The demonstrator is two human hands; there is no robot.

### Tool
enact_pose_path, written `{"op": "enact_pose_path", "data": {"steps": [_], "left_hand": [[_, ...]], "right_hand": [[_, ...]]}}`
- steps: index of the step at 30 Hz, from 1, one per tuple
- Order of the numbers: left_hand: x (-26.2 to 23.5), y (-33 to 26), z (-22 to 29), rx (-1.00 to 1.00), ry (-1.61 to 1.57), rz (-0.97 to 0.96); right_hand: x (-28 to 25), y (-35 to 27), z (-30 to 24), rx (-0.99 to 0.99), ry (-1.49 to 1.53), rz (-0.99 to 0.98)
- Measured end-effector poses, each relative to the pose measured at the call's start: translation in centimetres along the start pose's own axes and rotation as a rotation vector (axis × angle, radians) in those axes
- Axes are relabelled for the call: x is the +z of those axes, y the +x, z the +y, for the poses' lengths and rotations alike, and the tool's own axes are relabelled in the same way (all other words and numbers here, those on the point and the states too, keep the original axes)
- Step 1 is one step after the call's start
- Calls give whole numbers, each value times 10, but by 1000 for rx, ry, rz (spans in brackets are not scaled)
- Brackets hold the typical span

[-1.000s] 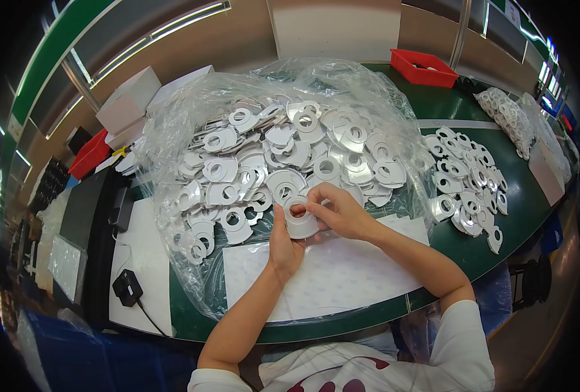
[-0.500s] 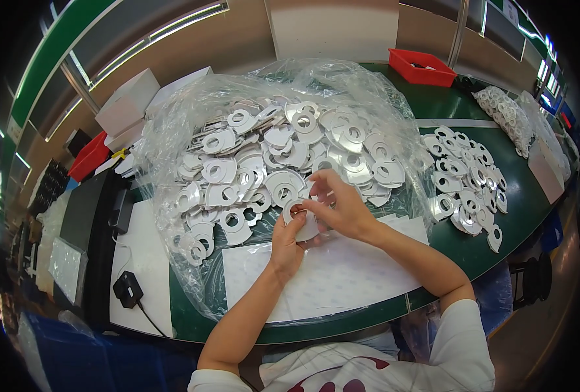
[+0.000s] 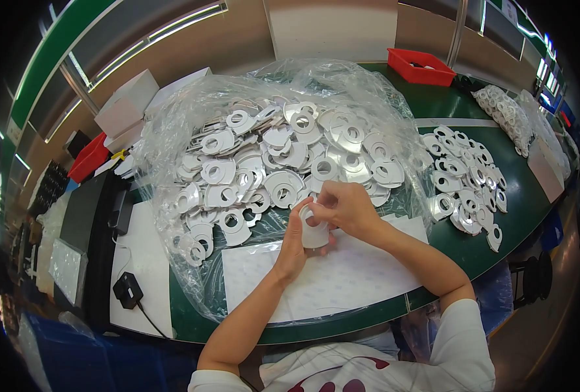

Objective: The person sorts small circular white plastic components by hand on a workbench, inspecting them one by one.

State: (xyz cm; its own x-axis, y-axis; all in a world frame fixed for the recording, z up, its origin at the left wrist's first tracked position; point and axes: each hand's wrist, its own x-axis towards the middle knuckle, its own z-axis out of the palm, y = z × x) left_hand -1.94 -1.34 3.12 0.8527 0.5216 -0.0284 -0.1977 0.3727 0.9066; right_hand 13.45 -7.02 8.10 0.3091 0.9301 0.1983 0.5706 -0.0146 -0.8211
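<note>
Above the white sheets, both hands hold a white ring-shaped plastic part (image 3: 314, 238) with a round hole and a wider flat end. My left hand (image 3: 292, 248) grips its left edge, thumb up along the side and the other fingers partly hidden behind it. At the upper right of the hole, my right hand (image 3: 346, 208) pinches the part's rim with bent fingers; its fingertips are partly hidden. Just beyond the hands lies a large heap of similar white parts (image 3: 282, 188) on clear plastic film (image 3: 166, 144).
A smaller pile of white parts (image 3: 463, 175) lies at the right on the green table (image 3: 394, 313). White sheets (image 3: 342, 287) lie under my forearms. A red bin (image 3: 421, 67) stands at the back right, a bag of parts (image 3: 502, 111) beyond. At left sits a black device (image 3: 128, 289) with a cable.
My right hand has come down and right, closing its fingers at the rim. The left thumb has left the hole and lies along the left edge. The part is turned more upright.
</note>
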Motion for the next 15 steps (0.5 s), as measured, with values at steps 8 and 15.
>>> {"op": "enact_pose_path", "data": {"steps": [8, 15], "left_hand": [[0, -3, 6, -74, -24, 1], [10, -4, 16, -52, -101, -34]], "right_hand": [[-10, -8, -15, -362, -406, 55], [-34, -2, -21, -129, -110, -184]]}}
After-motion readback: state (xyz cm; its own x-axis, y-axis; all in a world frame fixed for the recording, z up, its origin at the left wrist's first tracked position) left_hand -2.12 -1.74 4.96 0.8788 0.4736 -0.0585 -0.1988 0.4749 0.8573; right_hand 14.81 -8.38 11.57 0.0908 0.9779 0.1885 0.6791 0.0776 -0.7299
